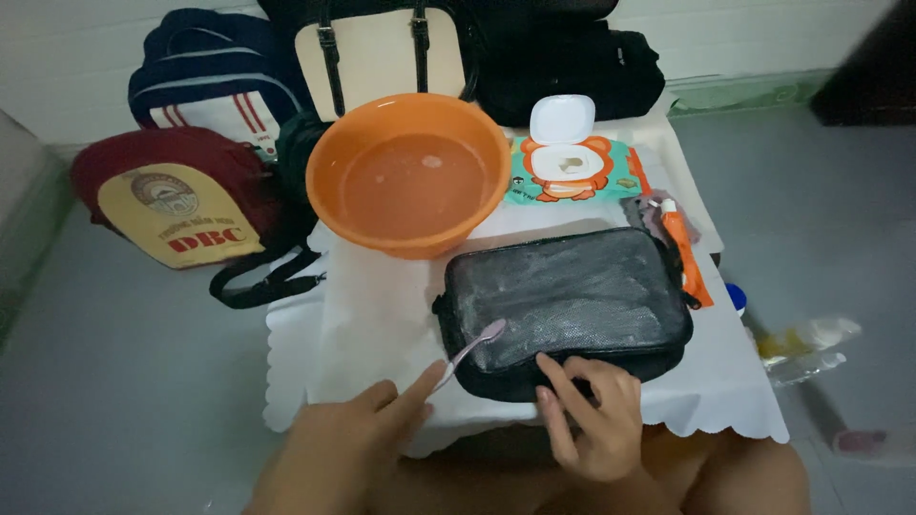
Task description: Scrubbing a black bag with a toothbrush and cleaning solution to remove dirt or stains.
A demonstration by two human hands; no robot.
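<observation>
The left hand (358,429) pinches a toothbrush (469,349) against the black bag (572,296); the right hand (592,420), fingers spread, presses its near edge.

Grey floor (124,381), pale wall (67,48) — dim, bluish light

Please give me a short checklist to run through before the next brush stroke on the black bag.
1. Left hand grips the pale toothbrush: ok.
2. Brush head on the black rectangular fabric bag: ok.
3. Right hand steadies the bag's near edge: ok.
4. White foam covers the bag's top: ok.
5. Round orange plastic basin holds water, stands apart behind the bag: ok.
6. White scalloped cloth lies under the bag: ok; whether dry, cannot tell.
</observation>
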